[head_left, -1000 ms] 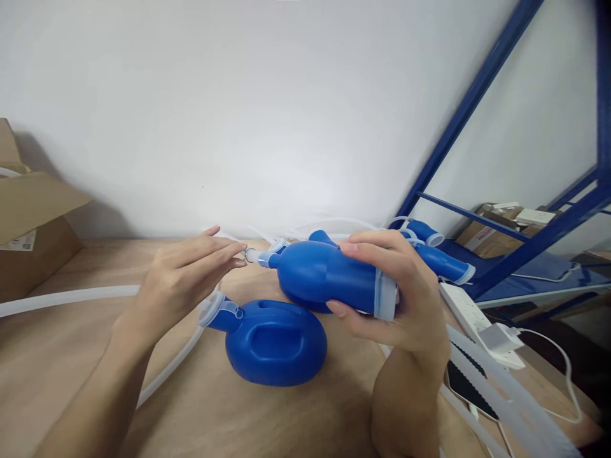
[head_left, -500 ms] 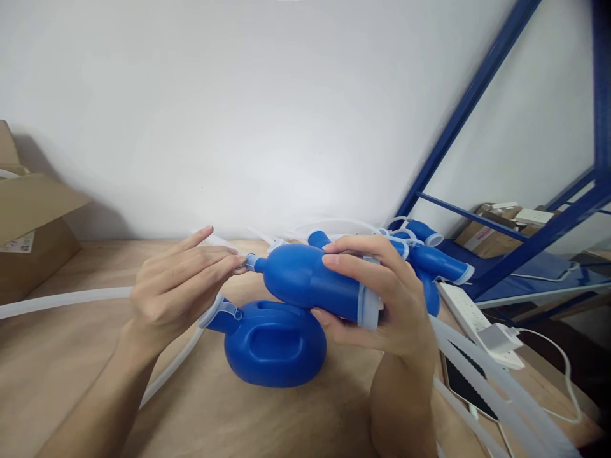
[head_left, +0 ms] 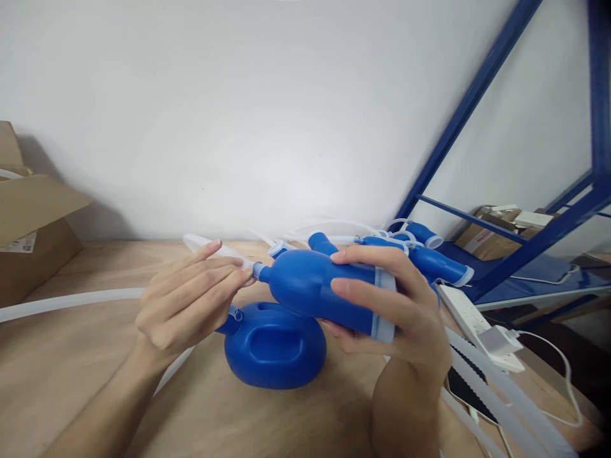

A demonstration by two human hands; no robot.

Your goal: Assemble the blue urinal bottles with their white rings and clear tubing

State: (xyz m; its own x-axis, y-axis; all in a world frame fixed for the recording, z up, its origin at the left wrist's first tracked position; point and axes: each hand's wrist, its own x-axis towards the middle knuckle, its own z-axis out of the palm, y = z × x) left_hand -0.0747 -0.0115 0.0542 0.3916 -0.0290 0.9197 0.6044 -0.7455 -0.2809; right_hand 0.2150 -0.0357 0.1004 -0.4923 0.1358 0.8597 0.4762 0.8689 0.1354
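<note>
My right hand (head_left: pixel 401 312) is wrapped round a blue plastic funnel-shaped cup (head_left: pixel 305 280) near its wide end, which has a pale white rim (head_left: pixel 384 305). The cup's narrow neck (head_left: pixel 264 273) points left, into the end of a translucent white tube (head_left: pixel 229 251). A clip or clamp seems to sit at this joint, too small to make out fully. My left hand (head_left: pixel 191 299) pinches the tube end there, its fingertips pressed together. Below the cup, a blue plastic bottle (head_left: pixel 274 369) with a moulded handle lies on the wooden table; my left hand partly hides its neck.
More blue cups (head_left: pixel 442 262) with white tubing are piled at the back right. A white power strip (head_left: pixel 468 318), a charger (head_left: pixel 501 340) and a phone (head_left: pixel 470 388) lie at the right, beside a blue metal frame (head_left: pixel 458 114). A cardboard box (head_left: pixel 45 254) stands at the left.
Both hands and the cup have shifted slightly to the right, and the cup's wide end has dipped a little. More of the white tube shows behind my left hand. The bottle has stayed put.
</note>
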